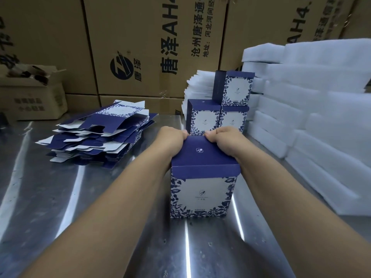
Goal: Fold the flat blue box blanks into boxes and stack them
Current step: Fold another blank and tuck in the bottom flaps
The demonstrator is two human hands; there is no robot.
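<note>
Two hands, the left hand (173, 137) and the right hand (221, 138), curl their fingers over the far edge of the dark blue lid of an upright blue and white floral cardboard box (202, 194), which stands on the shiny metal desk (90, 197) between the forearms. Just behind it, three finished folded boxes (232, 103) sit stacked, two below and one on top. A loose pile of flat blue and white box blanks (100, 135) lies to the left; stacked white foam sheets (321, 117) fill the right side.
</note>
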